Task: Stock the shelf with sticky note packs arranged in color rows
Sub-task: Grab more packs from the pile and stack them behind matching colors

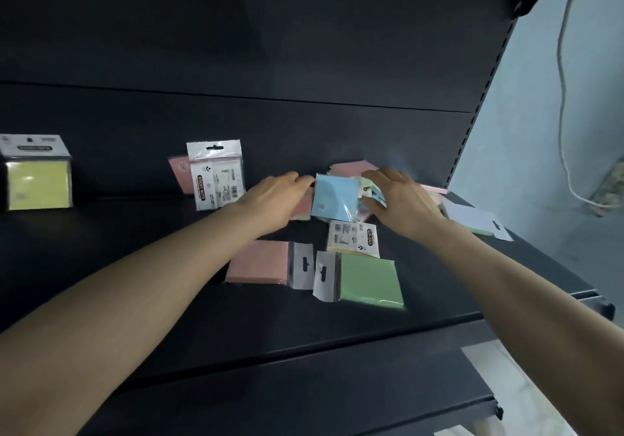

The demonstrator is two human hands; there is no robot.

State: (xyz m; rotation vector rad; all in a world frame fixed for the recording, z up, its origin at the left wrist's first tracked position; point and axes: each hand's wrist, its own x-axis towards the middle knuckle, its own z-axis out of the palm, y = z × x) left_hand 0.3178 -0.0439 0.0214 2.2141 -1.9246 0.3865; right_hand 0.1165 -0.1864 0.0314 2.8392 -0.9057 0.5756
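A blue sticky note pack [334, 199] is held upright between both hands above a loose pile of packs [354, 169] at the back of the black shelf [135, 267]. My left hand [275, 199] pinches its left edge. My right hand [398, 199] grips its right side together with other packs. A pink pack [258, 261] and a green pack [369, 280] lie flat in front, with a face-down pack [353, 238] behind them. Two pink packs [216, 174] stand against the back wall. A yellow pack [37, 177] stands at far left.
A pale lilac pack [472, 218] lies at the shelf's right end near the slotted upright [472, 125]. A lower shelf edge [304, 402] runs below. A white cable [562, 98] hangs on the light wall to the right.
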